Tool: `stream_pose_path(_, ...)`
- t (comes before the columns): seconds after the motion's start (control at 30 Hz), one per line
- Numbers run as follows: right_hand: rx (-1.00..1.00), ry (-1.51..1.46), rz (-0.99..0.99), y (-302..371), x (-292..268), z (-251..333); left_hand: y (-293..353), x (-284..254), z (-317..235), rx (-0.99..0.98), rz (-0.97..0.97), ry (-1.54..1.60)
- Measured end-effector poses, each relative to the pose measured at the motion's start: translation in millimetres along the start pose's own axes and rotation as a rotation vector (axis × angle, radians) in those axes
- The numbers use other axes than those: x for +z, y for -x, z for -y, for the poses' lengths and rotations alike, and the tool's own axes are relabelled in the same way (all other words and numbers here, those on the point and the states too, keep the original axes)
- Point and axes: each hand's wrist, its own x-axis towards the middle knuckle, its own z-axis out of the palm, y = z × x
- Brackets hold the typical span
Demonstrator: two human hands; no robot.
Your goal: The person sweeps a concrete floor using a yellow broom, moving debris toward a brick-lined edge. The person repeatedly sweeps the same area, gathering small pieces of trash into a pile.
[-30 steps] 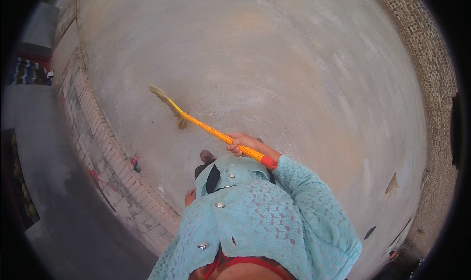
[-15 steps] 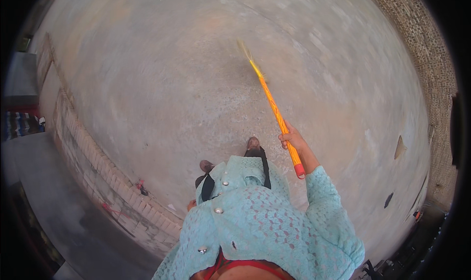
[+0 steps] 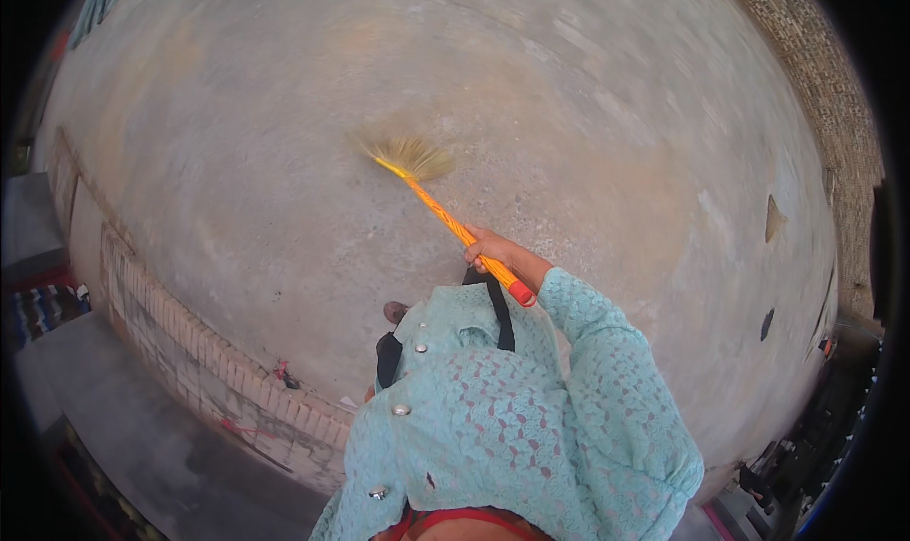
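Note:
A broom (image 3: 445,215) with an orange patterned handle and a red end cap is in my right hand (image 3: 483,247). My fingers wrap round the handle not far below the cap. The straw bristles (image 3: 409,157) fan out, slightly blurred, over the concrete floor (image 3: 284,190) ahead of me. Only a sliver of my left hand (image 3: 370,392) shows beside my light blue knitted top; its fingers are hidden. One dark shoe (image 3: 395,311) can be seen on the floor under me.
A low brick edge (image 3: 218,342) curves along the left, with a small red and dark scrap (image 3: 285,374) next to it. On the right floor lie a brownish flat piece (image 3: 774,219) and a dark piece (image 3: 767,324). A brick wall (image 3: 825,76) bounds the far right.
My right hand has swung the broom to the left and nearer to me. The bristles, narrow and blurred before, now spread wide. My view has shifted slightly.

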Motion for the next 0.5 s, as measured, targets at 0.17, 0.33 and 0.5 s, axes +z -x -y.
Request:
stream_pose_path(0.17,0.022,0.023,0.096,55,29,-12,-5,0,-3,0.023,0.012,-0.023)
stream_pose_path(0.33,-0.111,-0.071,-0.027,130,29,-8,-8,3,-9,0.050,0.013,-0.033)
stream_pose_path(0.5,-0.221,-0.131,-0.381,157,1,-19,-3,4,-19,0.068,-0.006,-0.026)
